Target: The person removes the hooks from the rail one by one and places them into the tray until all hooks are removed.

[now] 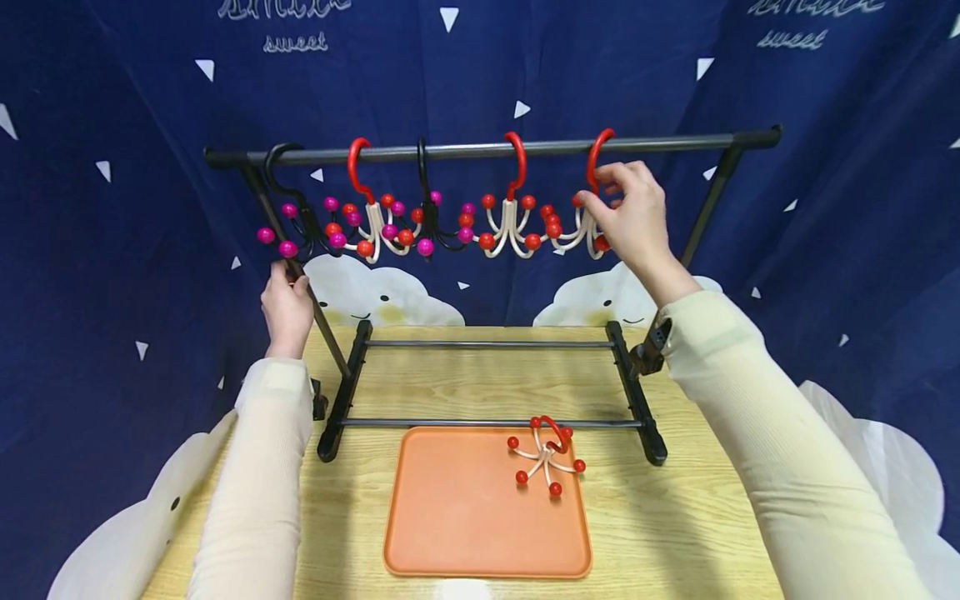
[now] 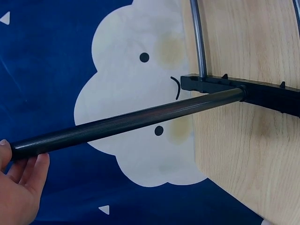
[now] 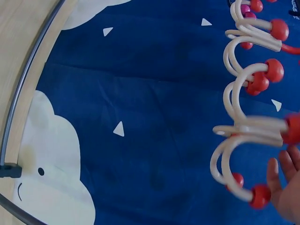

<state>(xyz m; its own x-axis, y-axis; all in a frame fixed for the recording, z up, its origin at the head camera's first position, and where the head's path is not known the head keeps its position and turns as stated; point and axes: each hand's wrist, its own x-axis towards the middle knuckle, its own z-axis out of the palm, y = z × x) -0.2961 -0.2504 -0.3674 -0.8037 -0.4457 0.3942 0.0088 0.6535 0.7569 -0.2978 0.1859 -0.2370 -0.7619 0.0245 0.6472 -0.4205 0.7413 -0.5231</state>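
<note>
My left hand (image 1: pixel 287 310) grips the left post (image 1: pixel 330 342) of a black clothes rack; the left wrist view shows fingers (image 2: pixel 35 171) curled under that post. My right hand (image 1: pixel 637 212) is at the rightmost hanger (image 1: pixel 595 162), thumb and forefinger pinching around the base of its red hook. This many-armed hanger has cream curved arms tipped with red balls, and its hook lies over the top rail (image 1: pixel 675 146). In the right wrist view the arms (image 3: pixel 229 161) hang beside my other, loosely extended fingers (image 3: pixel 274 173).
Left of it on the rail hang two cream hangers with red hooks (image 1: pixel 516 158) and two black ones with magenta balls (image 1: pixel 430 212). Another cream hanger (image 1: pixel 546 454) lies on the orange tray (image 1: pixel 465 517), in front of the rack's base bar (image 1: pixel 465 422). Blue cloth surrounds the wooden table (image 1: pixel 637 533).
</note>
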